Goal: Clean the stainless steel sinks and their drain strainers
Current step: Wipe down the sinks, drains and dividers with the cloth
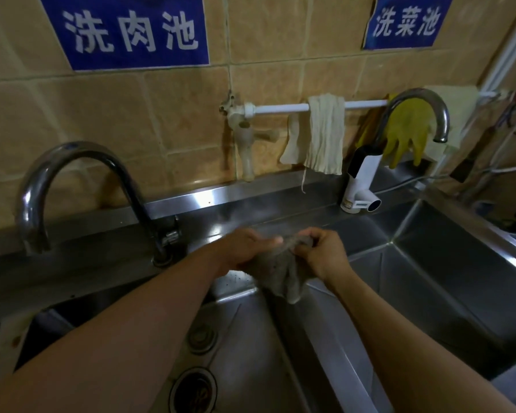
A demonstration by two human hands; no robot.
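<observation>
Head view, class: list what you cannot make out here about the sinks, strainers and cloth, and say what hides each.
- Drain strainer: partly covered by the left forearm; its cleanliness cannot be judged.
- Left sink: near part cut off by the bottom edge.
- Right sink: its drain is not visible.
- Grey cloth: bunched between left hand and right hand; blurred, so wetness unclear.

Rag (283, 272): the cloth you hold is dull grey-brown.
Sinks (429, 281): you see bare silver steel, dark in the shade.
Signs (131, 31): blue with white characters.
Wall tiles (72, 120): mottled tan with pale grout lines.
Glove (405, 135): yellow.
Hanging cloth (325, 135): cream, ribbed.
Rail (280, 107): white.
</observation>
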